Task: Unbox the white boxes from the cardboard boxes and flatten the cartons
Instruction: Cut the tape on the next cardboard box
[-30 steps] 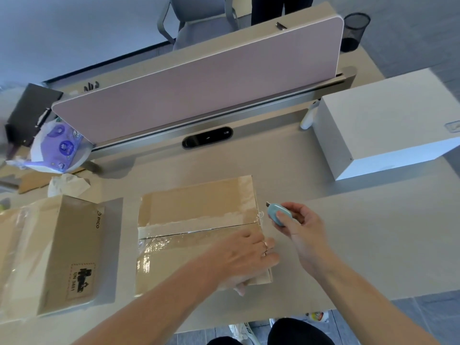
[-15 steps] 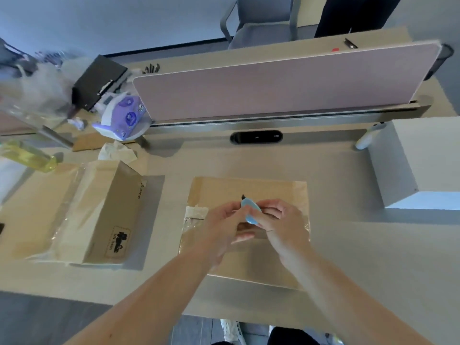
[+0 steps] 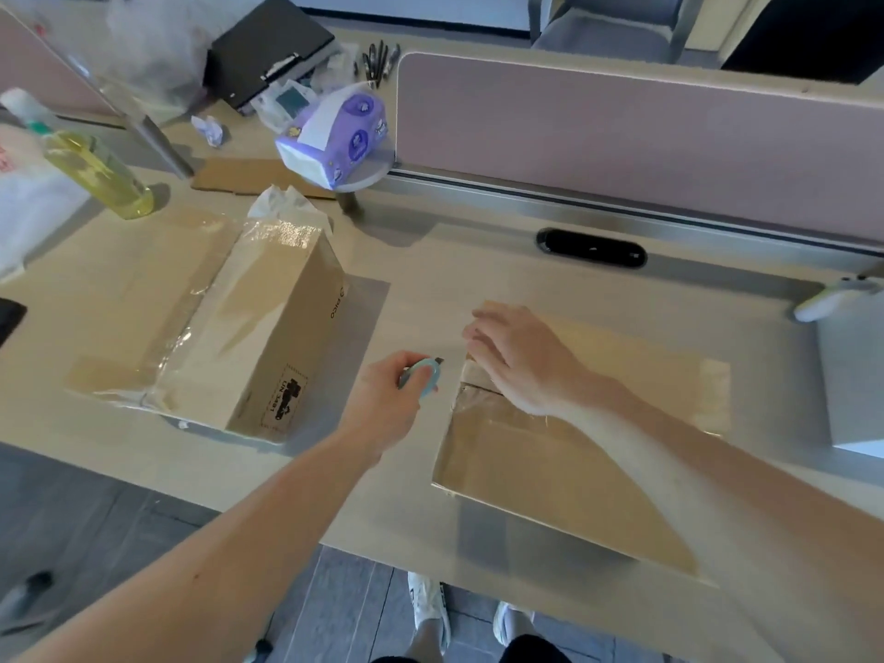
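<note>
Nearest, the left hand point(image 3: 385, 406) grips a small blue box cutter point(image 3: 424, 376) just off the left edge of a taped cardboard box point(image 3: 526, 471), while the right hand point(image 3: 524, 358) lies with straight fingers on that box's top by the tape seam, its forearm crossing the lid. Further left on the worktop point(image 3: 382, 500) stands a second cardboard box point(image 3: 282, 337) in loose clear wrap, and a white box point(image 3: 854, 375) sits at the right edge. Beyond are a bottle of yellow liquid point(image 3: 98, 174), a purple tissue pack point(image 3: 337, 136), a black clipboard point(image 3: 270, 45) and the pink divider panel point(image 3: 622, 136).
</note>
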Tool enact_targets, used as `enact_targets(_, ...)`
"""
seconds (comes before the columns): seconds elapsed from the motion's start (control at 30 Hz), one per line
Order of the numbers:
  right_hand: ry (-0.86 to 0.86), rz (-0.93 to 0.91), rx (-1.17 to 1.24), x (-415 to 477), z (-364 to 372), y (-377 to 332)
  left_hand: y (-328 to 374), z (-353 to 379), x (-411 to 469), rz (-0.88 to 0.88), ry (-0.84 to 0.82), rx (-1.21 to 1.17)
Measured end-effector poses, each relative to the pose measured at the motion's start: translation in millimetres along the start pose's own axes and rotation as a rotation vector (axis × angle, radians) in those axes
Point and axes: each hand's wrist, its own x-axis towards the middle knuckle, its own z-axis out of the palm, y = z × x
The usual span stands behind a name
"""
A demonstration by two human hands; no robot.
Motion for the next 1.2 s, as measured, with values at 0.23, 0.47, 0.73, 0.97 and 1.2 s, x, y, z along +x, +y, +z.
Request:
enact_targets(0.23, -0.125, -0.162, -0.448, 43.4, 1.1, 10.4, -13.4, 6.3, 20.5, -0.029, -0.088, -0.141)
enact_targets(0.47, -0.136, -0.166, -0.348, 75.2, 11.8, 9.0, -16.7, 4.9, 33.6, -0.015, -0.138, -0.215)
enact_targets(0.73, -0.029, -0.158, -0.28, 90.6, 22.4, 16.6, -20.2, 5.7, 41.9, 0.02, -0.181, -0.249)
enact_targets(0.97, 0.027, -0.139, -0.229, 93.7, 25.2, 21.2, -24.8, 6.4, 49.2, 0.025, -0.174, -0.28)
enact_targets(1.2, 0.052, -0.151, -0.22, 94.0, 26.4, 22.8, -20.4, 12.2, 51.5, 0.081, -0.221, -0.252)
